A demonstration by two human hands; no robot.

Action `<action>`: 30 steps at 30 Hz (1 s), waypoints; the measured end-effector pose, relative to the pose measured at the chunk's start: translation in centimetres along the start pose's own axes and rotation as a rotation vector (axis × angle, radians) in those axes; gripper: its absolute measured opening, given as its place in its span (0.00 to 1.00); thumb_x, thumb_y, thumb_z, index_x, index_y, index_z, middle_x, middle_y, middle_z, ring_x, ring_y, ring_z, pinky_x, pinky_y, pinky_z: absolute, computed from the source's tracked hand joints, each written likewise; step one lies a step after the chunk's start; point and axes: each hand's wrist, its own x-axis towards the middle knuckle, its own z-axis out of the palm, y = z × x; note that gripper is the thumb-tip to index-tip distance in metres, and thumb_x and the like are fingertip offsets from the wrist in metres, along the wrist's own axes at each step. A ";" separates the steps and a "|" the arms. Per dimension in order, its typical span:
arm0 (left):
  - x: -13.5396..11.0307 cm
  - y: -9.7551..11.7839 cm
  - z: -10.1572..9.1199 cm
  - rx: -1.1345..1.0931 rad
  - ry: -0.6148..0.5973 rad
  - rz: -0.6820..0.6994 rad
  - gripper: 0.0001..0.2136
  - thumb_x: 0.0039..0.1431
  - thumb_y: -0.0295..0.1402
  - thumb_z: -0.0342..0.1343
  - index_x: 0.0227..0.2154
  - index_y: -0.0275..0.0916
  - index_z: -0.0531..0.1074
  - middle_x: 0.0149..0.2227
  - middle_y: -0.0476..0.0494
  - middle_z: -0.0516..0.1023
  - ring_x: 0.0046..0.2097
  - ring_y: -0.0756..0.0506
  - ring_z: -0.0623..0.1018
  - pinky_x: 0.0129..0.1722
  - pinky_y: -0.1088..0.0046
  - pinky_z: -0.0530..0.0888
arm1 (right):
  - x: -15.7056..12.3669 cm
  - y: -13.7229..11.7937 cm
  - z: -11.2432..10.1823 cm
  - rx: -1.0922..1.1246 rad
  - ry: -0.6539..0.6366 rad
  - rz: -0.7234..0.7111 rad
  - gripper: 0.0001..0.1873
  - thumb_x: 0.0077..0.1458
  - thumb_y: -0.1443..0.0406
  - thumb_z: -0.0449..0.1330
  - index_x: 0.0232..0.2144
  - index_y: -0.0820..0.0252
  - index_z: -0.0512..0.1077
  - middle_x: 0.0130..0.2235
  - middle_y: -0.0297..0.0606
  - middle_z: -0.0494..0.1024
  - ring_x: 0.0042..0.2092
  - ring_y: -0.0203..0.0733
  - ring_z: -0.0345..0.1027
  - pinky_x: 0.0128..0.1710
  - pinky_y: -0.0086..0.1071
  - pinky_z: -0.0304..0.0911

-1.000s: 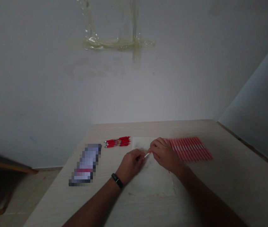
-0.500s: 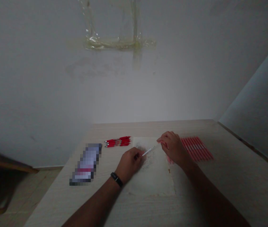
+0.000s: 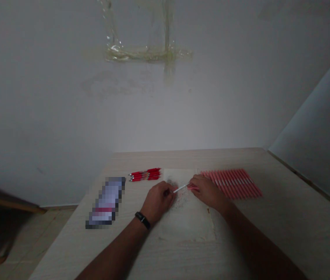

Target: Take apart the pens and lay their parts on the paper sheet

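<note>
My left hand [image 3: 159, 197], with a dark band at its wrist, is closed around one end of a thin white stick [image 3: 180, 188]. The stick slants up to the right across the gap between my hands. At its other end, the fingers of my right hand [image 3: 205, 189] are bent together on a slim pink piece [image 3: 193, 188]. Whether this piece is joined to the stick I cannot tell. Beneath both hands lies a pale sheet [image 3: 186, 225], with dark and pinkish specks [image 3: 181, 200] scattered near the left fingers.
Several pink pencil-like sticks [image 3: 234, 182] lie side by side at the right, partly behind my right hand. Several red pens [image 3: 145, 175] sit at the left of the sheet. A blurred-out phone-like object [image 3: 106, 202] rests farther left on the wooden table [image 3: 135, 159], below a wall.
My right hand has come down and left to the stick's free end, uncovering more of the pink row. My left hand has shifted only slightly.
</note>
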 end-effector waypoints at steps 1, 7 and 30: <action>0.0 0.0 0.0 0.001 0.003 -0.007 0.05 0.58 0.30 0.56 0.30 0.39 0.76 0.32 0.46 0.77 0.34 0.47 0.74 0.34 0.73 0.66 | 0.0 0.0 0.1 -0.005 -0.002 0.006 0.06 0.58 0.74 0.59 0.33 0.60 0.73 0.37 0.37 0.76 0.43 0.42 0.69 0.45 0.33 0.59; 0.1 -0.1 0.1 0.004 -0.011 -0.002 0.05 0.58 0.30 0.57 0.31 0.39 0.78 0.33 0.45 0.78 0.35 0.47 0.75 0.35 0.73 0.67 | -0.2 0.6 0.1 0.003 0.020 -0.012 0.03 0.59 0.70 0.61 0.36 0.59 0.74 0.39 0.39 0.76 0.44 0.44 0.69 0.47 0.35 0.60; 0.0 -0.4 0.1 0.039 -0.011 -0.011 0.07 0.60 0.35 0.57 0.32 0.40 0.78 0.34 0.44 0.77 0.37 0.45 0.75 0.36 0.71 0.67 | -0.4 1.3 -2.8 -0.035 0.006 -0.042 0.06 0.59 0.70 0.60 0.30 0.60 0.73 0.33 0.37 0.74 0.38 0.41 0.67 0.41 0.33 0.58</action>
